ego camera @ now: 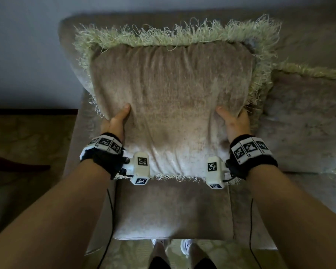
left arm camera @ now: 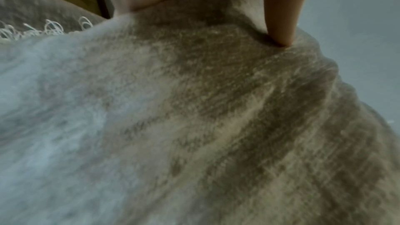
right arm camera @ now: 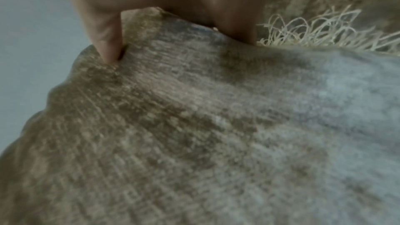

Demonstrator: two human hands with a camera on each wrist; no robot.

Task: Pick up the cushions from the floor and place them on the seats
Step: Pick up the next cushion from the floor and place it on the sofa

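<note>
Head view shows the left hand (ego camera: pixel 115 121) and right hand (ego camera: pixel 235 121) gripping the fringed cushion (ego camera: pixel 171 105) by its sides, against the sofa (ego camera: pixel 173 210) backrest over the seat, almost placed, beside another cushion (ego camera: pixel 306 121) already seated.

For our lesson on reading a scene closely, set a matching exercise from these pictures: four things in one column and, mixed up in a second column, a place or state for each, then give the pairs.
Column one:
1. fringed cushion
2. second cushion
3. left hand
4. seat cushion

Column two:
A. lies on the sofa, right of the held one
B. grips the left edge, thumb on the front
C. bare, nearest the person's feet
D. held upright in both hands, against the backrest

Pairs: 1-D, 2-A, 3-B, 4-C
</note>
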